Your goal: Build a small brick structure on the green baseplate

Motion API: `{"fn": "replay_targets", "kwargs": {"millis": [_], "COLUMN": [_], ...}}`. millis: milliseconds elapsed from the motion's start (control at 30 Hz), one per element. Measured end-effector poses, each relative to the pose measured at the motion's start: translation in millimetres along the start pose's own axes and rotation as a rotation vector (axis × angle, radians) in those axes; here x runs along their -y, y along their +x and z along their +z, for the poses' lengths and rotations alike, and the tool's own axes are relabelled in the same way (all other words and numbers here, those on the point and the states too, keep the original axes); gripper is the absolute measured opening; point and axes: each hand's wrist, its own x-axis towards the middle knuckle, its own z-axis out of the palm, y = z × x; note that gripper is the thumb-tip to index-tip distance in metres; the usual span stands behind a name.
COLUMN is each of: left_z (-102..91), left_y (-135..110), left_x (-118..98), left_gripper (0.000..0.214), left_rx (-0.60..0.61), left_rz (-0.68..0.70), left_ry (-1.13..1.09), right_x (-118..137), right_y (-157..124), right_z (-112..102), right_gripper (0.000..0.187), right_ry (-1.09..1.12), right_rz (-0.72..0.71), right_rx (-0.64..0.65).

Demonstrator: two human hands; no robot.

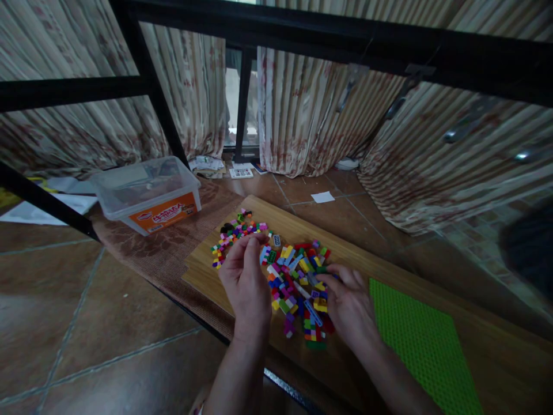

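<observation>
Above the left part of a heap of toy building bricks, my left hand is raised with thumb and fingertips pinched together. Anything inside that pinch is too small or hidden to make out. My right hand reaches into the heap's right edge, fingers stretched out and touching bricks beside a dark green one. Smaller bricks in many colours form a second loose pile behind my left hand. A bright green studded baseplate lies flat to the right of my right hand.
Both piles lie on a wooden board over a brown woven surface. A clear plastic tub with an orange label stands back left. Dark frame bars and curtains are behind. Paper lies on the tiled floor.
</observation>
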Motion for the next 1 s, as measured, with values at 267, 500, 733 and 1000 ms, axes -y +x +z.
{"fn": "replay_targets", "kwargs": {"millis": [267, 500, 733, 1000], "left_z": [0.1, 0.9, 4.1, 16.2], "left_y": [0.3, -1.1, -3.3, -20.7], "left_x": [0.2, 2.0, 0.5, 6.7], "left_gripper": [0.012, 0.012, 0.014, 0.022], "left_rx": [-0.003, 0.016, 0.100, 0.539], "left_rz": [-0.009, -0.021, -0.044, -0.442], "left_ry": [0.024, 0.030, 0.095, 0.219], "right_x": [14.0, 9.6, 4.6, 3.5], "right_y": [32.0, 30.1, 27.7, 7.9], "right_z": [8.8, 17.8, 20.9, -35.0], "right_gripper": [0.018, 0.013, 0.013, 0.031], "right_ry": [-0.037, -0.006, 0.125, 1.168], "right_rz": [0.013, 0.085, 0.200, 0.674], "right_rx": [-0.005, 0.019, -0.009, 0.184]}}
